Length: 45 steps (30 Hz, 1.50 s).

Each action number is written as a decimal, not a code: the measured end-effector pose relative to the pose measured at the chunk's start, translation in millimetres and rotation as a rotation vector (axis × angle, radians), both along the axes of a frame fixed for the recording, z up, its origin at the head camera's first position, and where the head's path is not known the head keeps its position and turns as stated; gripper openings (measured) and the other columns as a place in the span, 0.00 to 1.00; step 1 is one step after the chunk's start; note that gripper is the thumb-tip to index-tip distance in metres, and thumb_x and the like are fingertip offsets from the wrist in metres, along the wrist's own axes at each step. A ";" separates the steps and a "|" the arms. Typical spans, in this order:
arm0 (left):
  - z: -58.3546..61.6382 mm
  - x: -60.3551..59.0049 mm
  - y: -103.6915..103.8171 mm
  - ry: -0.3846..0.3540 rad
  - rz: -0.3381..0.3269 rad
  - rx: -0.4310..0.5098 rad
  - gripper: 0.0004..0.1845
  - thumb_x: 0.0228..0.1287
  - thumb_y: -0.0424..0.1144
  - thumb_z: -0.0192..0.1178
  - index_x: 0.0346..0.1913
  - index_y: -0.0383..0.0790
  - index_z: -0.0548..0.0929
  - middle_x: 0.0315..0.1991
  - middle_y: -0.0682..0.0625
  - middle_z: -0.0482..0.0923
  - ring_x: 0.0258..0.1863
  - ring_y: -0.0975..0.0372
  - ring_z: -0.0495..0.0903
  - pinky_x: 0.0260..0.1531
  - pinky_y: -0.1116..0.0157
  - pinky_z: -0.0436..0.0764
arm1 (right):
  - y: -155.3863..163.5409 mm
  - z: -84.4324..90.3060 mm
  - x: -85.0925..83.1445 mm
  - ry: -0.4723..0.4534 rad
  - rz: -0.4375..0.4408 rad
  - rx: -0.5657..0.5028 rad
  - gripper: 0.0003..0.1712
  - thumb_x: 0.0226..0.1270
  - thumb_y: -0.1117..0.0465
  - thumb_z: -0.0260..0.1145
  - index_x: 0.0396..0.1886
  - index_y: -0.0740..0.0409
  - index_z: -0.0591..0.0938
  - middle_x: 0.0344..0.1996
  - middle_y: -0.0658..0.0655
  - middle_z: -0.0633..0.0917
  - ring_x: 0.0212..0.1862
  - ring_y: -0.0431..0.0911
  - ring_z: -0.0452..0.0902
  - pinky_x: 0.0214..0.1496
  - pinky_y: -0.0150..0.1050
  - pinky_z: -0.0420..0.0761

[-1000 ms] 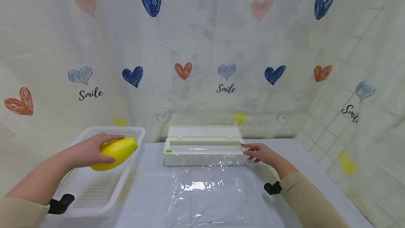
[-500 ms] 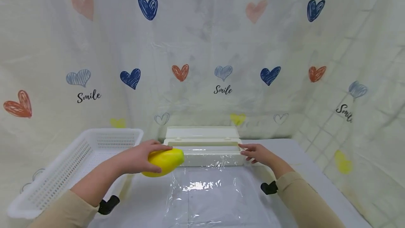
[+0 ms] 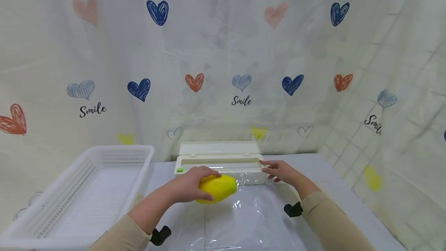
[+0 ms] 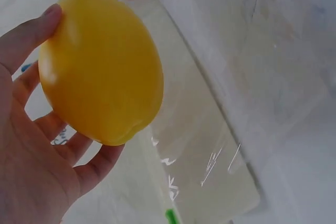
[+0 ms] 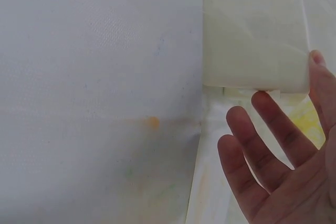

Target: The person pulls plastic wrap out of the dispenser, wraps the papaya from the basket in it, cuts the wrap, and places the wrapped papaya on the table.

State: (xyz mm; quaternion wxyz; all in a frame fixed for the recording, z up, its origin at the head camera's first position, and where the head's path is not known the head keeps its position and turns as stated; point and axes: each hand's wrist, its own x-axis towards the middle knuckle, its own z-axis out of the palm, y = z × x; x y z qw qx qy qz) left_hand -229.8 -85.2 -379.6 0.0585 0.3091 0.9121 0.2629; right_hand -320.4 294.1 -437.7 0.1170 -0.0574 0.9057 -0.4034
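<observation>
A yellow papaya (image 3: 216,188) with a greenish end is in my left hand (image 3: 189,183). Its thumb lies on one side and several fingers curl round the other, as the left wrist view shows with the papaya (image 4: 102,69). Behind it stands a white cling film dispenser (image 3: 256,177), lid raised, with a green slider (image 3: 179,170) at its left. Clear film (image 3: 230,220) runs from it toward me over the table. My right hand (image 3: 282,171) touches the dispenser's right end; in the right wrist view, thumb and index fingertip meet the dispenser's corner (image 5: 257,35), other fingers spread.
A white perforated plastic basket (image 3: 144,165) stands on the left of the table (image 3: 306,162). A curtain (image 3: 209,49) printed with hearts hangs right behind the table and down its right side. Black camera mounts (image 3: 161,235) stick out below both wrists.
My left hand has carried the papaya rightward from over the basket to the space before the dispenser, above the film. My right hand keeps its place at the dispenser's end. The view has shifted slightly.
</observation>
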 end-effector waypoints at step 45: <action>-51.7 -16.5 22.4 0.024 0.002 -0.038 0.37 0.54 0.47 0.74 0.68 0.55 0.73 0.70 0.49 0.66 0.67 0.50 0.65 0.66 0.45 0.65 | -2.2 -1.7 10.3 0.104 0.023 -0.043 0.31 0.73 0.51 0.62 0.73 0.51 0.69 0.49 0.59 0.81 0.43 0.52 0.82 0.44 0.46 0.82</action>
